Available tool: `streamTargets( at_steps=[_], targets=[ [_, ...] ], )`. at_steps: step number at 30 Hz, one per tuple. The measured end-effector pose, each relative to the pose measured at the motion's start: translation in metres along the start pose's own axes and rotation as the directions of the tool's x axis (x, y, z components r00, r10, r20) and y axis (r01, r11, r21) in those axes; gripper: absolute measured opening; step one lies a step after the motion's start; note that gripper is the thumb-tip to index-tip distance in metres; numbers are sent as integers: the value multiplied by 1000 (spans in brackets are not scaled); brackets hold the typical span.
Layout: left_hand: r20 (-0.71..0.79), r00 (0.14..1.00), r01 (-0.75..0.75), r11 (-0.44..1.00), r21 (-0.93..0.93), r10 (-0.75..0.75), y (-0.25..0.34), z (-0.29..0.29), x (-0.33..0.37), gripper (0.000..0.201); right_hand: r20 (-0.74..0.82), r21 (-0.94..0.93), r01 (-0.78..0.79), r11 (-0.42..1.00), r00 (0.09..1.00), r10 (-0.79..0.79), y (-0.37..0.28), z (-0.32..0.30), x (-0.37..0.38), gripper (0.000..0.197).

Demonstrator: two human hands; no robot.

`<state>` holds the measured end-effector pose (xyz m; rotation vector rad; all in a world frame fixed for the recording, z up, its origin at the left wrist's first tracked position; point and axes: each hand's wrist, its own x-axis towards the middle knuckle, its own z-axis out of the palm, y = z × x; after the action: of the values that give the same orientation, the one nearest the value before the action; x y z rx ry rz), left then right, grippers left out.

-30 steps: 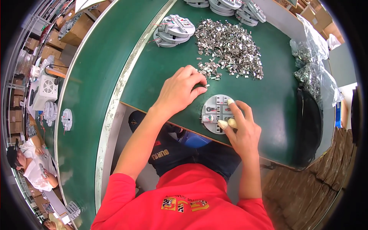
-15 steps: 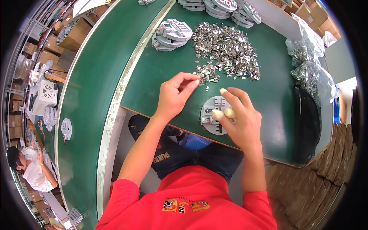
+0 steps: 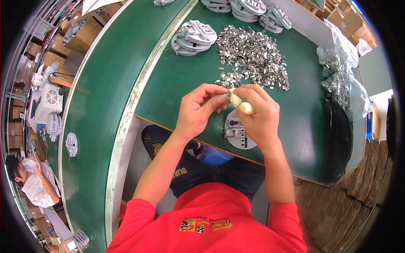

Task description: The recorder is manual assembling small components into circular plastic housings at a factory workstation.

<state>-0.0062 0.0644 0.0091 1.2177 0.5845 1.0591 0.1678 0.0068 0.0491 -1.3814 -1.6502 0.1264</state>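
Observation:
My left hand [image 3: 201, 109] pinches thumb to forefinger, and a tiny piece between them is too small to make out. Against those fingertips meets my right hand [image 3: 260, 113], its thumb and finger also pressed together; pale finger cots cover several of its fingertips. Both hands hover over the near side of the green table. Below the right hand lies a round grey plastic base [image 3: 237, 135] with slots and small fitted parts, its right side hidden by that hand. Beyond the hands spreads a heap of small metal clips [image 3: 253, 55], with a smaller cluster [image 3: 230, 79] at its near edge.
Stacked round grey units [image 3: 195, 38] stand left of the heap, with more stacks [image 3: 247, 9] behind it. Clear plastic bags of metal parts [image 3: 335, 80] and a black object [image 3: 338, 141] line the right side. A conveyor belt [image 3: 99, 101] runs along the left; a co-worker [image 3: 38, 181] sits beyond it.
My left hand has come away from the small cluster of clips. My right hand has moved up and left off the round base, and the fingertips of both hands now meet.

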Motion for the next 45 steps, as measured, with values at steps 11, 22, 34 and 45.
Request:
streamTargets(
  at_steps=[11,22,34,45],
  targets=[
    [196,944,-296,420,858,264,-7,-11,-7,11,219,242,-279,929,949,228,6,-27,-11,16],
    [94,938,-304,657,690,334,17,24,-54,20,266,166,-224,960,948,176,-1,-46,-21,15],
    [-53,882,-265,585,767,469,-18,46,-65,21,428,184,-413,892,851,306,-12,-43,-25,12],
    [-2,842,-323,507,799,540,-24,43,-66,21,419,127,-419,899,844,334,-15,-37,-26,12]
  ],
)
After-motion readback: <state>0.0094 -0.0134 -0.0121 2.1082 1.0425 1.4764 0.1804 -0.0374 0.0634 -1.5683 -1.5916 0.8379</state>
